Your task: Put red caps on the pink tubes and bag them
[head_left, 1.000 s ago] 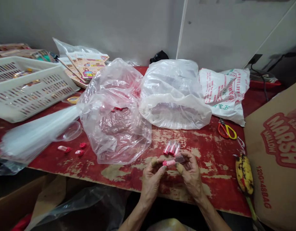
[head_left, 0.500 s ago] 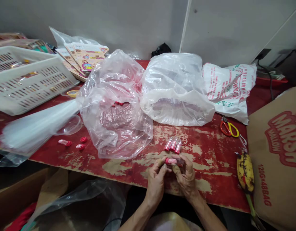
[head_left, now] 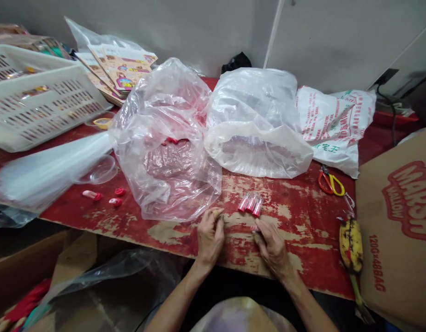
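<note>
My right hand [head_left: 271, 246] rests on the worn red table [head_left: 303, 221], fingers curled around a small pink-capped clear tube whose pink end shows at the fingertips. Just beyond it three like tubes [head_left: 250, 203] lie side by side. My left hand [head_left: 210, 236] lies on the table near the front edge, fingers curled, close to the open clear plastic bag [head_left: 167, 152]; nothing shows in it.
A second clear bag [head_left: 257, 124] and a printed white bag [head_left: 333, 124] lie behind. Scissors [head_left: 330, 183], a banana [head_left: 351, 246] and a cardboard box [head_left: 399, 216] are at the right. Left: white basket [head_left: 36, 101], clear sleeves [head_left: 43, 175], loose red caps [head_left: 116, 196].
Both hands held one tube together above the table edge. Now they have parted: the left has moved left toward the bag, the right has lowered with the tube.
</note>
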`<state>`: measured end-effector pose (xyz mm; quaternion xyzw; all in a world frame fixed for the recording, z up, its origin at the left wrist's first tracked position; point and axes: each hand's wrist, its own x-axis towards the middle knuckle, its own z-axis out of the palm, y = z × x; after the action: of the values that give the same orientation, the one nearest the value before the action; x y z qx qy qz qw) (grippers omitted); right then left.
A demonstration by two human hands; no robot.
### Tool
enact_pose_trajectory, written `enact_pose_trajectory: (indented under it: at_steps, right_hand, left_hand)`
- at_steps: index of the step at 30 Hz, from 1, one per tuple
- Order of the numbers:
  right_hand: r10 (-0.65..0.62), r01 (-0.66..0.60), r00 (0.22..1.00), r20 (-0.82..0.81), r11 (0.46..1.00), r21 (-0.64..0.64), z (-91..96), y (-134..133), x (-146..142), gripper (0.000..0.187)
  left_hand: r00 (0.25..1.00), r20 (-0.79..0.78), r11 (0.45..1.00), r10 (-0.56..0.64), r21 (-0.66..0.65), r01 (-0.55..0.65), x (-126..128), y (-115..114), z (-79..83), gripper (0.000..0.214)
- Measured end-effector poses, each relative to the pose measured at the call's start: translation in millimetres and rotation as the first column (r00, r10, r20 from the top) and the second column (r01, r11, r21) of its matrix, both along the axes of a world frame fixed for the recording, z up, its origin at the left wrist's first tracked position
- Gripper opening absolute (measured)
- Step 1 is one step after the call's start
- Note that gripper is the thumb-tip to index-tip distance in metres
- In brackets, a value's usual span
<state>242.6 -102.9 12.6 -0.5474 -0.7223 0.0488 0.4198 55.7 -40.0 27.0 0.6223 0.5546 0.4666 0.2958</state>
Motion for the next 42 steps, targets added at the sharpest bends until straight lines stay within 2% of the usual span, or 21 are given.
enact_pose_trajectory:
  at_steps: [3, 8, 14, 26, 28, 32, 37, 40, 42]
  right_hand:
    - [-0.026, 0.026, 1.000, 0.006, 0.998, 0.065, 2.6, 0, -1, 0.051]
    - [-0.077, 0.069, 0.993, 0.084, 0.993, 0.096, 4.3, -1, -3, 0.048]
    - [-0.088, 0.070, 0.987, 0.136, 0.989, 0.131, 3.1, -1, -3, 0.048]
    - [-0.126, 0.122, 0.991, 0.041, 0.988, 0.098, -2.6, -6, 0, 0.047]
    - [-0.103, 0.098, 0.992, 0.067, 0.992, 0.077, -2.8, -6, 0, 0.044]
    - [-0.116, 0.117, 0.993, -0.035, 0.993, 0.032, -4.7, -6, 0, 0.049]
    - [-0.074, 0.076, 0.997, 0.021, 0.994, -0.073, -5.7, -2, -1, 0.045]
    - [-0.156, 0.139, 0.981, -0.117, 0.980, -0.142, -0.9, 0, 0, 0.037]
    - [-0.256, 0.195, 0.929, -0.266, 0.952, -0.237, 3.3, 0, 1, 0.030]
  left_hand:
    - [0.994, -0.094, 0.995, 0.061, 0.090, -0.052, -11, 8, -12.0, 0.024]
    - [0.991, -0.117, 0.986, 0.070, 0.158, -0.052, -17, 9, -23.2, 0.022]
    - [0.992, -0.105, 0.987, 0.067, 0.150, -0.051, -17, 9, -22.4, 0.020]
    - [0.996, -0.069, 0.990, 0.063, 0.128, -0.054, -19, 9, -20.3, 0.019]
    - [0.996, -0.061, 0.991, 0.065, 0.125, -0.057, -19, 9, -21.0, 0.019]
    - [0.997, -0.041, 0.992, 0.058, 0.115, -0.053, -19, 9, -22.2, 0.019]
    - [0.997, -0.048, 0.994, 0.058, 0.096, -0.053, -20, 9, -22.5, 0.019]
    - [0.997, -0.048, 0.994, 0.055, 0.092, -0.051, -21, 9, -23.1, 0.019]
    - [0.998, -0.045, 0.995, 0.048, 0.085, -0.044, -21, 10, -24.0, 0.019]
